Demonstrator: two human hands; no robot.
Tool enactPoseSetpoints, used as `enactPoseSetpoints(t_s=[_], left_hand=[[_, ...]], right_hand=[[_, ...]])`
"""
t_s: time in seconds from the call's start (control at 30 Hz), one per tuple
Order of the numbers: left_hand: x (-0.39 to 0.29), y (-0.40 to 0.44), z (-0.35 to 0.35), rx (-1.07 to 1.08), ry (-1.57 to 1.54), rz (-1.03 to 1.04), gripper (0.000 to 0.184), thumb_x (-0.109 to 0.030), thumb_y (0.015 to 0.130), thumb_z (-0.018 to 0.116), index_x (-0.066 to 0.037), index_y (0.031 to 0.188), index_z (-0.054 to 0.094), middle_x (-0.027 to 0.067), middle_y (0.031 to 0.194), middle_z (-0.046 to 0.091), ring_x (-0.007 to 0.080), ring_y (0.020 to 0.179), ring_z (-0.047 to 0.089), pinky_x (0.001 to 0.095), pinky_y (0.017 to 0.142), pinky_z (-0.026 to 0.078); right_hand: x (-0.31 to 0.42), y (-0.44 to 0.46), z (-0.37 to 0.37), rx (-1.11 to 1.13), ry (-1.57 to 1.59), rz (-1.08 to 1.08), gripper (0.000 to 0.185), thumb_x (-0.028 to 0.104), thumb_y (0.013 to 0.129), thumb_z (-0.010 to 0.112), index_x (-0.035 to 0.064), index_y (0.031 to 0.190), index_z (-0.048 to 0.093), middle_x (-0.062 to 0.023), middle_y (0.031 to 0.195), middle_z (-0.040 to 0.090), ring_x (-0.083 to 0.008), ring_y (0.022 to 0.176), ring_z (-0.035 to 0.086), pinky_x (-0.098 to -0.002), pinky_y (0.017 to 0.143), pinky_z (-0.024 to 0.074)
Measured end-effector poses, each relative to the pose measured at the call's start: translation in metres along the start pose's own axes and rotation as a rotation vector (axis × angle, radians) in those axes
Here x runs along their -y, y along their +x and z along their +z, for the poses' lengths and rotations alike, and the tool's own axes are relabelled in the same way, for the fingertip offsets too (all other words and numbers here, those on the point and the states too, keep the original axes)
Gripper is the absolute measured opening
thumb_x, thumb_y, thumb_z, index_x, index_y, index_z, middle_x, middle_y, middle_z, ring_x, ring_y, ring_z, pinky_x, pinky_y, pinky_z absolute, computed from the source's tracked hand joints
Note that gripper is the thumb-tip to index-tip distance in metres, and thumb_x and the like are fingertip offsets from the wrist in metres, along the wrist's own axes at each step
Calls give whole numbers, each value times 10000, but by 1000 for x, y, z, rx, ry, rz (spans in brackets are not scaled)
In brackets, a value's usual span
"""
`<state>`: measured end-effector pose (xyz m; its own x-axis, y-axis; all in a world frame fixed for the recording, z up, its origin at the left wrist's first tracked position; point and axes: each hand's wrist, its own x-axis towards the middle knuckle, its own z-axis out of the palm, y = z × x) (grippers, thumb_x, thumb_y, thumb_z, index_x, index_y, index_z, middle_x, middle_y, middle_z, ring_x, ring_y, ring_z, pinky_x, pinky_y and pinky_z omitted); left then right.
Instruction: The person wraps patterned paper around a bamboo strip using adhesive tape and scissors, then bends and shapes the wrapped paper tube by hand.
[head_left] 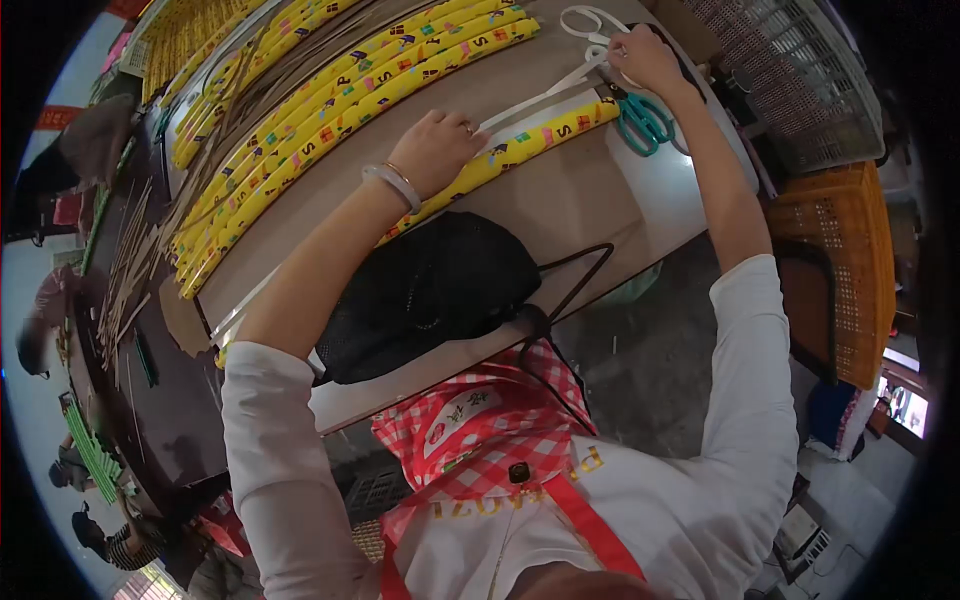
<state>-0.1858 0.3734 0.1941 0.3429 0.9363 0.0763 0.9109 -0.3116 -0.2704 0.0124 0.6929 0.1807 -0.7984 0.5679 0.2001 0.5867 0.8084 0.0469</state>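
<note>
My left hand (440, 150), with a ring and a pale bangle, is closed on a narrow white strip (545, 95) at the upper edge of a yellow patterned roll (540, 145). The strip runs taut to my right hand (645, 60), whose fingers are closed on it near the roll's right end. Beyond the fingers, the strip's loose end curls at the far table edge. Teal-handled scissors (643, 125) lie just below my right hand. A black mesh bag (430, 300) lies in front of the roll, hiding part of it.
Several similar yellow rolls (350, 120) lie in a row at the far left with brown strips. An orange plastic crate (845, 270) and a grey basket (835, 110) stand to the right. Other people (110, 535) are at the left, beside a dark table (170, 410).
</note>
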Motion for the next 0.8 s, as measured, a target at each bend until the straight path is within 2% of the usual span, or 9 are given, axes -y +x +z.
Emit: enactPoseSetpoints(t_s=[0.13, 0.2, 0.23, 0.33, 0.4, 0.53, 0.6, 0.73, 0.8], left_hand=[[0, -3, 0, 17, -1, -16, 313, -125, 819, 479, -134, 1117, 572, 35, 1014, 591, 173, 1018, 498, 287, 841, 385], [1, -2, 1, 11, 16, -15, 331, -130, 819, 481, -143, 1139, 562, 32, 1030, 590, 168, 1022, 497, 287, 856, 379], [1, -1, 1, 12, -77, -10, 398, -117, 791, 528, -124, 1189, 522, 55, 1103, 538, 204, 1034, 465, 317, 869, 385], [1, 5, -3, 92, -36, 6, 393, -116, 793, 531, -110, 1187, 521, 57, 1128, 535, 202, 1042, 464, 325, 869, 387], [4, 7, -8, 108, -48, 11, 397, -117, 801, 524, -100, 1197, 514, 41, 1131, 538, 195, 1050, 460, 316, 876, 378], [8, 12, -14, 224, -37, 62, 443, -125, 812, 502, -103, 1254, 473, -6, 1055, 569, 167, 1035, 448, 284, 863, 356], [10, 14, -11, 55, -6, 79, 394, -161, 829, 487, -97, 1216, 518, -22, 973, 600, 123, 980, 488, 259, 817, 357], [13, 23, -2, 69, 19, 149, 368, -156, 846, 468, -133, 1206, 543, -36, 909, 617, 113, 966, 497, 259, 809, 354], [18, 27, -3, 69, 25, 181, 346, -174, 866, 446, -168, 1192, 561, -40, 875, 618, 113, 932, 502, 260, 810, 353]], right_hand=[[9, -7, -9, -39, 35, -40, 221, 314, 767, 592, 136, 892, 630, -141, 919, 521, -306, 861, 558, -422, 733, 468], [10, -4, -14, 41, -31, 61, 252, 322, 761, 585, 146, 934, 637, -155, 993, 533, -315, 900, 544, -434, 764, 469], [9, -2, -16, 40, -35, 55, 252, 322, 761, 585, 146, 934, 637, -155, 993, 533, -315, 900, 544, -434, 764, 469], [-2, 2, -17, 55, -146, 142, 267, 325, 753, 598, 150, 949, 642, -171, 984, 531, -325, 908, 543, -451, 760, 466], [-13, 4, -16, -100, -313, 133, 254, 335, 746, 589, 157, 917, 650, -140, 914, 527, -335, 855, 558, -448, 721, 467], [-30, 6, -12, -199, -403, 144, 266, 320, 735, 599, 128, 910, 656, -148, 905, 527, -333, 852, 561, -462, 711, 465], [-33, 5, -10, -274, -444, 151, 282, 311, 732, 602, 94, 903, 659, -155, 904, 528, -338, 849, 560, -466, 706, 464], [-28, 2, -28, -277, -484, 137, 284, 302, 737, 600, 76, 898, 659, -152, 920, 531, -338, 849, 560, -468, 697, 462], [6, -6, -65, -139, -566, 277, 277, 297, 748, 594, 65, 885, 659, -153, 945, 532, -339, 884, 552, -470, 723, 456]])
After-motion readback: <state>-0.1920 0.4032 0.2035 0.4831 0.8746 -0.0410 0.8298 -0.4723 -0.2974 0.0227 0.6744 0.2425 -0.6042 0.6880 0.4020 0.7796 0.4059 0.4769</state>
